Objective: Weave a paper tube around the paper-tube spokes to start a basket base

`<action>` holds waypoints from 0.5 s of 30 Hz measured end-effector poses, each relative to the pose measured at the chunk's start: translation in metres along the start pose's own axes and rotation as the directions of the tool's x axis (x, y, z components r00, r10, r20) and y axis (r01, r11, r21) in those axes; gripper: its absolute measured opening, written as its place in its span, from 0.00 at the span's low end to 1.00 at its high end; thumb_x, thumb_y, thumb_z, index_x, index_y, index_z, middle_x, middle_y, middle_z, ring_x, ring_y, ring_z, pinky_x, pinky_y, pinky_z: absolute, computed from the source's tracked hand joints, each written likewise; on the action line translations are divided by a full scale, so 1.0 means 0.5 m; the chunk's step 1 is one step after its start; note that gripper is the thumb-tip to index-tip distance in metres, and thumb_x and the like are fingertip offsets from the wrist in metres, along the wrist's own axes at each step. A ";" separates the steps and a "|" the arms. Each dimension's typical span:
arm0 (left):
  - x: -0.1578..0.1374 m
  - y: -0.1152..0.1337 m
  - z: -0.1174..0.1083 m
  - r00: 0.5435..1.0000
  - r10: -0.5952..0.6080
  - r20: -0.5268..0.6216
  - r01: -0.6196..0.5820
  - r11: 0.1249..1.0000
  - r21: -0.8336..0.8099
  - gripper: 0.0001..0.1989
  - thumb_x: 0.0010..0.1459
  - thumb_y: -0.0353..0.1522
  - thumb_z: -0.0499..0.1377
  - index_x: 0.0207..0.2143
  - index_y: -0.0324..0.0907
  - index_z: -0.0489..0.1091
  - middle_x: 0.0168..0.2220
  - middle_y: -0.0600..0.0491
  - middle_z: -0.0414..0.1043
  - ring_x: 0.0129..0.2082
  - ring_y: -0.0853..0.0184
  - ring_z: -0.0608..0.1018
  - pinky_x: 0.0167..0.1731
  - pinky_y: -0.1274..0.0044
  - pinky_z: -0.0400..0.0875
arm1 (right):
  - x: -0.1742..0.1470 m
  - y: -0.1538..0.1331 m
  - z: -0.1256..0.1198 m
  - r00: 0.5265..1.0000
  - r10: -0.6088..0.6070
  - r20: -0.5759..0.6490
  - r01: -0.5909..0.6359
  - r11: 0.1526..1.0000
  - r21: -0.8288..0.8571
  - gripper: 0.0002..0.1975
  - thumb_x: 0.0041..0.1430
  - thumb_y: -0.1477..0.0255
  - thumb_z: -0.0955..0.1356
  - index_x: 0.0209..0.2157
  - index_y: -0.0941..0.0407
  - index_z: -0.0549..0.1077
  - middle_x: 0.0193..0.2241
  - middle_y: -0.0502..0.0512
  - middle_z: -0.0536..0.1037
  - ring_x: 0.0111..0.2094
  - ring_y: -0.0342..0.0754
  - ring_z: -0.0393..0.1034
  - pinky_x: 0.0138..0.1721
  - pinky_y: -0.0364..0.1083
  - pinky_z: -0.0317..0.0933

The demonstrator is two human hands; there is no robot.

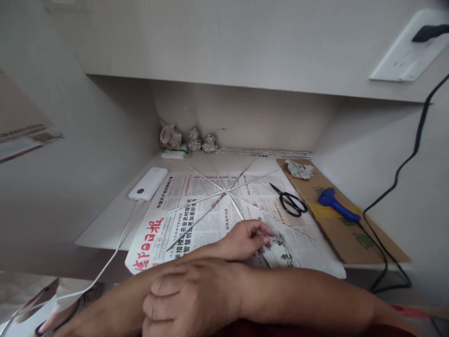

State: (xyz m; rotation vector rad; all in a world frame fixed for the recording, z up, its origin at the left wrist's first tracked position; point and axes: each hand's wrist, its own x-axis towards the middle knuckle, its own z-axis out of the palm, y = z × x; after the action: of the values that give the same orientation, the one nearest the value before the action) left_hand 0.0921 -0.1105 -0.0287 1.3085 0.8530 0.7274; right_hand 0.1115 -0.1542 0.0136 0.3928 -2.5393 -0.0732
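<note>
Clearance over the white tabletop. Crossed bare forearms bar the lower centre of the frame — the right hand lies over the left arm. Left of the printed newspaper sheet, a strip gives passage, crossed by a thin white cable. At right, black metal scissors and a corded blue pistol-shaped tool obstruct; across the top, a pale flat panel limits height.

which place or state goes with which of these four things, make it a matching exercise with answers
1. scissors
2. blue corded tool
3. thin sticks
4. right hand

A. on the cardboard
B. across the left forearm
C. crossing at one centre
D. black, on the newspaper

Pairs: 1-D, 2-A, 3-C, 4-B
</note>
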 end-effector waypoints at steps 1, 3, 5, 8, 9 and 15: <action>-0.003 0.003 0.000 1.000 -0.017 0.016 0.017 1.000 -0.011 0.10 0.56 0.32 0.58 0.41 0.38 0.71 0.32 0.50 0.74 0.29 0.70 0.75 0.28 0.78 0.68 | -0.002 0.000 0.001 1.000 -0.008 0.005 0.008 1.000 0.003 0.13 0.61 0.79 0.61 0.30 0.52 0.74 0.32 0.46 0.74 0.36 0.43 0.65 0.40 0.44 0.62; -0.011 0.002 -0.008 0.997 -0.059 0.053 0.061 0.997 -0.041 0.12 0.56 0.34 0.59 0.42 0.38 0.71 0.32 0.50 0.74 0.27 0.71 0.75 0.26 0.79 0.66 | -0.018 0.002 0.001 1.000 0.003 0.003 -0.003 1.000 -0.002 0.12 0.60 0.79 0.62 0.26 0.52 0.73 0.28 0.45 0.74 0.34 0.43 0.66 0.38 0.45 0.63; -0.016 -0.006 -0.020 0.993 -0.082 0.079 0.088 0.993 -0.077 0.14 0.55 0.36 0.61 0.41 0.37 0.71 0.31 0.51 0.73 0.27 0.71 0.75 0.25 0.79 0.65 | -0.037 0.005 -0.003 1.000 0.023 -0.003 -0.023 1.000 -0.006 0.14 0.62 0.72 0.63 0.22 0.53 0.70 0.23 0.45 0.73 0.30 0.44 0.66 0.36 0.46 0.64; -0.012 -0.017 -0.030 0.990 -0.083 0.116 0.097 0.988 -0.123 0.16 0.53 0.38 0.62 0.41 0.38 0.71 0.31 0.51 0.73 0.28 0.70 0.76 0.26 0.79 0.66 | -0.044 0.004 -0.015 0.998 0.065 -0.006 -0.066 0.997 -0.038 0.20 0.65 0.62 0.61 0.22 0.52 0.72 0.22 0.45 0.73 0.29 0.44 0.67 0.35 0.46 0.65; -0.007 -0.017 -0.029 0.990 -0.098 0.105 0.111 0.985 -0.131 0.15 0.53 0.37 0.62 0.42 0.38 0.71 0.31 0.52 0.73 0.28 0.71 0.76 0.25 0.79 0.65 | -0.037 0.001 -0.018 0.995 0.102 0.011 -0.101 0.992 -0.077 0.19 0.66 0.62 0.60 0.27 0.51 0.75 0.28 0.45 0.76 0.34 0.44 0.70 0.39 0.46 0.66; 0.022 0.015 -0.005 0.981 -0.194 -0.011 0.191 0.974 -0.125 0.10 0.53 0.32 0.60 0.39 0.39 0.71 0.30 0.52 0.73 0.22 0.74 0.73 0.19 0.82 0.61 | 0.006 -0.026 -0.010 0.950 0.274 0.148 -0.215 0.921 -0.326 0.25 0.66 0.57 0.59 0.62 0.50 0.60 0.64 0.47 0.59 0.64 0.47 0.50 0.62 0.47 0.50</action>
State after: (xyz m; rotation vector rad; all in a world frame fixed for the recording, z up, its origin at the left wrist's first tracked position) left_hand 0.0955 -0.0990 -0.0225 1.0919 0.9252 0.6325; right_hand 0.1155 -0.1675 0.0174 -0.0613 -2.6848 -0.4225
